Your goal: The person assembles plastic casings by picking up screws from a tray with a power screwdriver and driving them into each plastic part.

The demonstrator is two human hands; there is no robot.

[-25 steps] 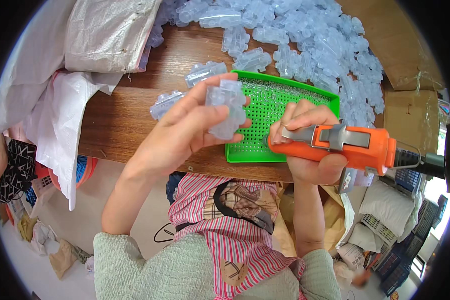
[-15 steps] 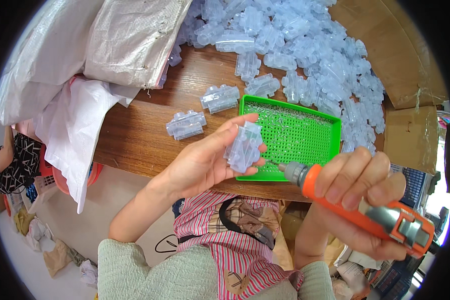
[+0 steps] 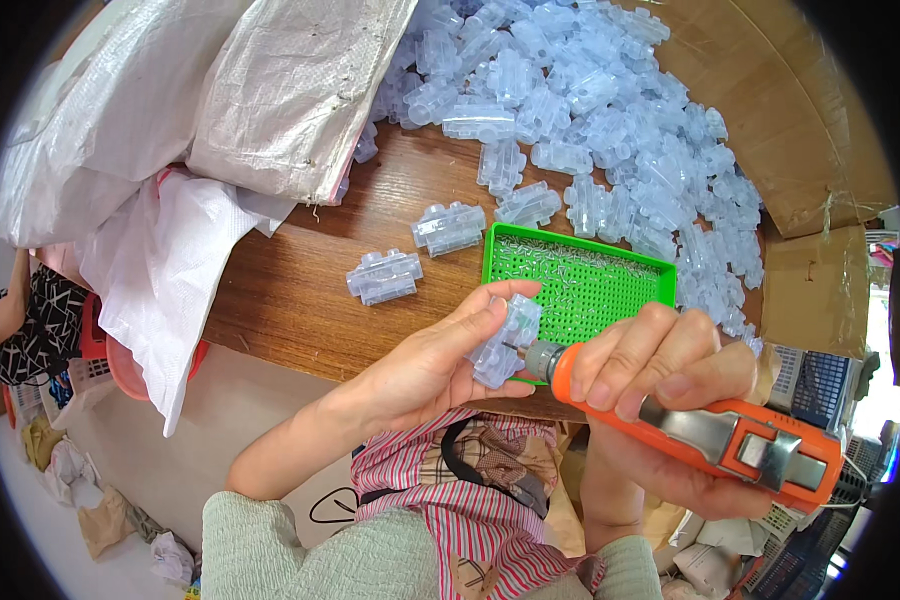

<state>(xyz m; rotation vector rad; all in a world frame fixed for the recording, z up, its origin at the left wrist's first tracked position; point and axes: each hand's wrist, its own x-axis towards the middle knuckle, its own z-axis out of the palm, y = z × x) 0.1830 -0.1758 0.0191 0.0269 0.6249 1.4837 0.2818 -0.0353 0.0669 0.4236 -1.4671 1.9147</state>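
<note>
My left hand (image 3: 450,350) is closed around a clear plastic housing (image 3: 502,348), holding it over the table's front edge. In my right hand (image 3: 660,385) is an orange electric screwdriver (image 3: 710,430), fingers wrapped round its body. The driver's bit points left and meets the face of the housing, or comes very close to it; I cannot tell whether a screw is on the tip. Just beyond my hands lies a green perforated tray (image 3: 487,262) holding many small metal screws. Two loose clear housings, a nearer one (image 3: 384,276) and a farther one (image 3: 449,229), rest left of the tray.
A large heap of clear housings (image 3: 590,110) covers the far side of the wooden table (image 3: 280,290). White woven sacks (image 3: 270,110) hang over its left side. A cardboard wall (image 3: 820,270) stands at the right. At far left, part of another person (image 3: 30,320) shows.
The screwdriver has moved left, its tip now at the housing instead of apart from it. The housing has shifted slightly nearer to me. The whole view has tilted a little.
</note>
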